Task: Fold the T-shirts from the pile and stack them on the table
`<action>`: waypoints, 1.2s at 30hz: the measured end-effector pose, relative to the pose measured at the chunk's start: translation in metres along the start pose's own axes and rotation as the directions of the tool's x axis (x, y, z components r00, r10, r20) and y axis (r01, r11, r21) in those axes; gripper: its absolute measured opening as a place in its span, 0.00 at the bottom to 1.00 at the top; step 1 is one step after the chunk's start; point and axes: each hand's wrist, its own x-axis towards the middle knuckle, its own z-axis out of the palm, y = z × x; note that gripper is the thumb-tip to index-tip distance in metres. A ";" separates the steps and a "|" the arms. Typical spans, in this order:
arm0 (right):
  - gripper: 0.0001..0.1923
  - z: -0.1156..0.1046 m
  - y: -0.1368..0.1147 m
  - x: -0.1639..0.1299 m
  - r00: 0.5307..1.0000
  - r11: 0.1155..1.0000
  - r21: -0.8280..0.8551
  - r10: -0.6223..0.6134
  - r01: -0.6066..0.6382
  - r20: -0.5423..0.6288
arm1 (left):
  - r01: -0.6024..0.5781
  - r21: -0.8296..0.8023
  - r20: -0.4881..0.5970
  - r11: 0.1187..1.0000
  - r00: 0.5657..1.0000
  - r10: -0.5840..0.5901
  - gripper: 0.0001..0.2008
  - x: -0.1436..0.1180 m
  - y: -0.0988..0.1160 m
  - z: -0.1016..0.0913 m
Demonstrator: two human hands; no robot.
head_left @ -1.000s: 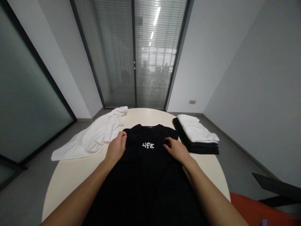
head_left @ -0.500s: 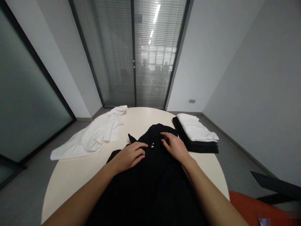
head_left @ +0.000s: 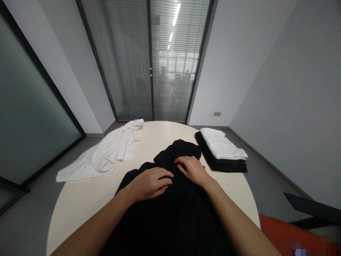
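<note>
1. Left hand [head_left: 150, 183] lies palm down, fingers spread, flat on the black shirt [head_left: 170, 213] at the middle of the round table [head_left: 80, 202].
2. Right hand [head_left: 193, 170] presses the shirt just beside it, fingers loosely apart, gripping nothing.

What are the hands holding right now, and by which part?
Nothing is gripped: the left hand and right hand lie flat on the folded upper part of the black shirt.
</note>
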 end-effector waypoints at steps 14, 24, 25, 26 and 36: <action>0.28 0.012 0.006 -0.002 0.995 0.974 0.227 0.010 0.013 -0.099 | 0.496 0.189 -0.243 0.847 0.860 -0.449 0.18 -0.016 -0.034 0.000; 0.33 0.018 0.013 -0.003 0.987 0.991 0.129 0.008 -0.029 0.159 | 0.739 0.411 -0.353 0.534 0.669 -0.654 0.22 -0.016 -0.075 -0.026; 0.33 0.017 0.013 -0.003 0.982 0.990 0.134 0.014 -0.040 0.187 | 0.757 0.426 -0.350 0.496 0.643 -0.681 0.23 -0.016 -0.082 -0.029; 0.33 0.015 0.014 -0.004 0.977 0.989 0.142 0.017 -0.047 0.211 | 0.774 0.437 -0.348 0.459 0.616 -0.706 0.23 -0.016 -0.088 -0.032; 0.34 0.010 0.012 -0.004 0.992 0.975 0.221 -0.013 -0.015 0.123 | 0.804 0.500 -0.339 0.321 0.523 -0.782 0.29 -0.016 -0.115 -0.031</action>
